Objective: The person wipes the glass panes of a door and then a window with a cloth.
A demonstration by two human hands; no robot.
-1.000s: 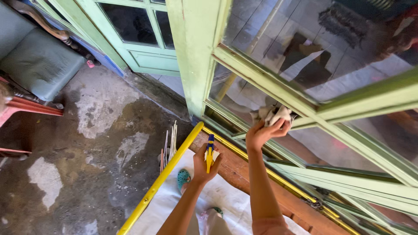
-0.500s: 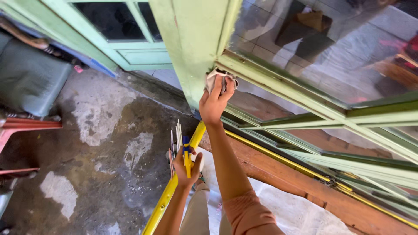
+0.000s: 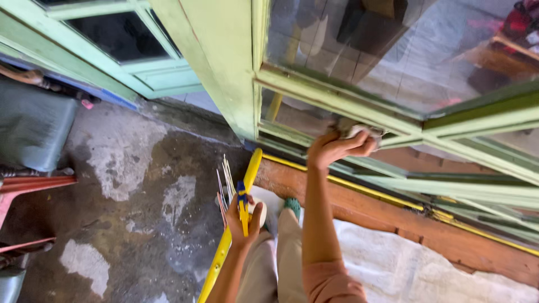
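Note:
My right hand [image 3: 337, 148] presses a crumpled white cloth [image 3: 355, 131] against the lower glass pane of a pale green window frame [image 3: 337, 100], just below a horizontal bar. Lower down, my left hand [image 3: 242, 220] is closed around a yellow-and-blue tool [image 3: 242, 203] with a white part beside it, held upright above a yellow rail [image 3: 247, 179]. My legs in light trousers and a green shoe [image 3: 292, 205] show beneath.
A wide green post [image 3: 222, 67] stands left of the panes. A wooden ledge [image 3: 393, 219] with a yellow strip runs under the window, white sheeting [image 3: 404, 269] below it. Patchy concrete floor [image 3: 129, 168] lies left, with a grey cushioned seat [image 3: 33, 120] and red frame.
My right hand has swept the cloth from the pane's left corner rightward along the bar. The left hand has kept its hold on the tool. The view has shifted a little.

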